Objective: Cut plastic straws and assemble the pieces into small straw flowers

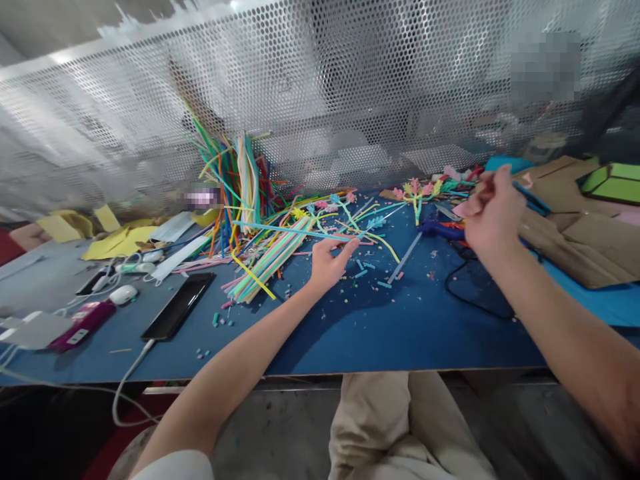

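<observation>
while the left hand pinches a long blue straw low over the blue table, the right hand, raised further out, seems curled around a small pink piece.

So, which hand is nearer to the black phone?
Left. The left hand is over the table to the right of the phone; the right hand is raised much farther right.
</observation>
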Demonstrator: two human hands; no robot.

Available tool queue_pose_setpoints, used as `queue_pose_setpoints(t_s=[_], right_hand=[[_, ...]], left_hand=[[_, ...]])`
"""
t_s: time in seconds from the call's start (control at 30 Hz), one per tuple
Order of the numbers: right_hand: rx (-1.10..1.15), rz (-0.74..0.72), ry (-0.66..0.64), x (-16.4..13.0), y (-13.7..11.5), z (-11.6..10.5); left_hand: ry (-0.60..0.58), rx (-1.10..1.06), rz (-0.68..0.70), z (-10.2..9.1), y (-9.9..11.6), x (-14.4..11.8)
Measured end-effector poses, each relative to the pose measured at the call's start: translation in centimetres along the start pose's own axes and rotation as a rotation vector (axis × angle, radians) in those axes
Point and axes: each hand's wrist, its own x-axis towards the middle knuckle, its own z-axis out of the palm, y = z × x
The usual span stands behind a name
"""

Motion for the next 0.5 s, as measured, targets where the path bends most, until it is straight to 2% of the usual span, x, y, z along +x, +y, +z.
queue_pose_setpoints(t_s=[0.03,0.1,0.17,0.27,0.33,0.5], right_hand=[[0.033,0.111,0.005,-1.4,0.6,1.4],[0.016,0.267,-0.142,-4.4,1.6,4.0],[-0.026,0.32,-0.353,-7.0,1.9,5.8],[-0.109,0.299,-0.665,-9.4,1.6,7.0],[-0.139,0.262,-0.727,-10.0,1.2,7.0],[-0.168,0.219,-0.688,-10.5,1.7,6.8]], left_hand=[[0.02,0.008,0.004,0.0,0.1,0.0],[0.05,0.013,0.016,-0.1,0.1,0.0],[0.059,0.026,0.025,-0.1,0.2,0.0],[0.029,0.097,0.052,-0.1,0.2,-0.1],[-0.027,0.147,0.111,-0.1,0.2,-0.2],[-0.138,0.33,0.309,0.0,-0.3,-0.3]])
